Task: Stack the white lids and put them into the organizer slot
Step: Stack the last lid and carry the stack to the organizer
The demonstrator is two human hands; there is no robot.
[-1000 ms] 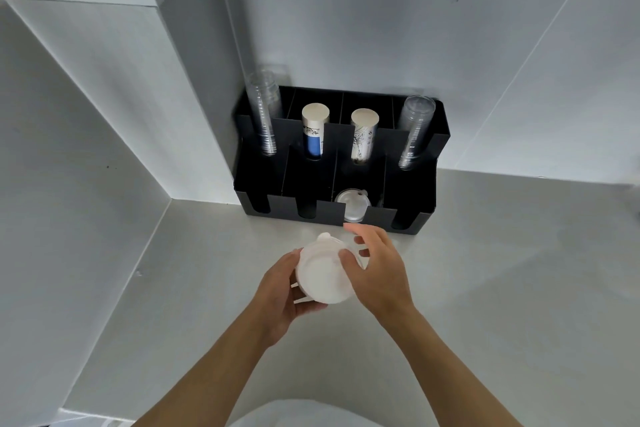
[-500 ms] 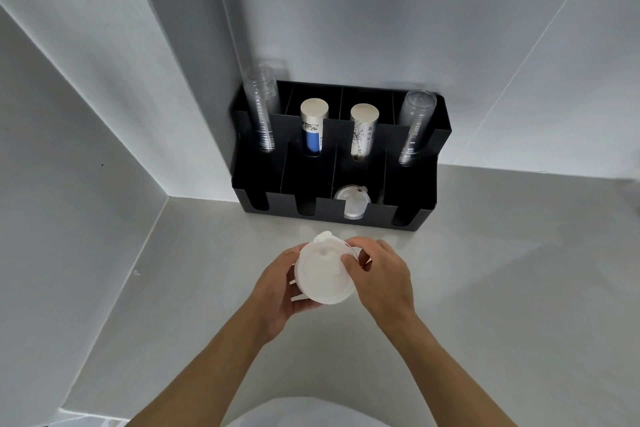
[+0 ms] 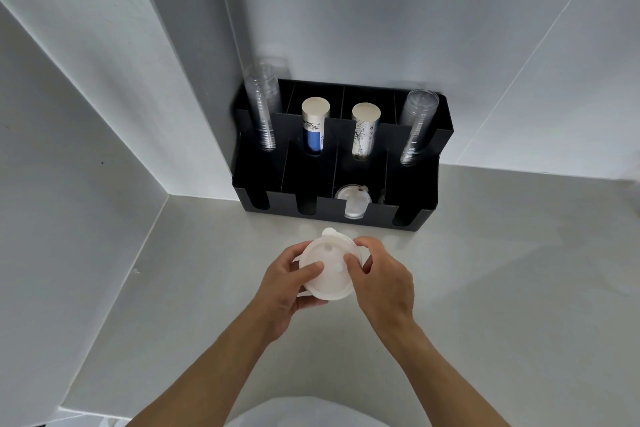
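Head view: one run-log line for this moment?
stage: stacking | white lids: held above counter | left hand, right hand: both gripping | organizer: front slot already holds lids

I see both hands above the grey counter (image 3: 485,288), closed around a stack of white lids (image 3: 329,270): my left hand (image 3: 287,291) cups it from below with the thumb on top, and my right hand (image 3: 384,284) grips its right rim. Against the counter's back edge, by the left wall corner, stands the black organizer (image 3: 341,152). It holds clear cup stacks (image 3: 263,107) in its end slots, two paper cup stacks (image 3: 313,128) between them, and white lids in slot (image 3: 353,203) in its front row.
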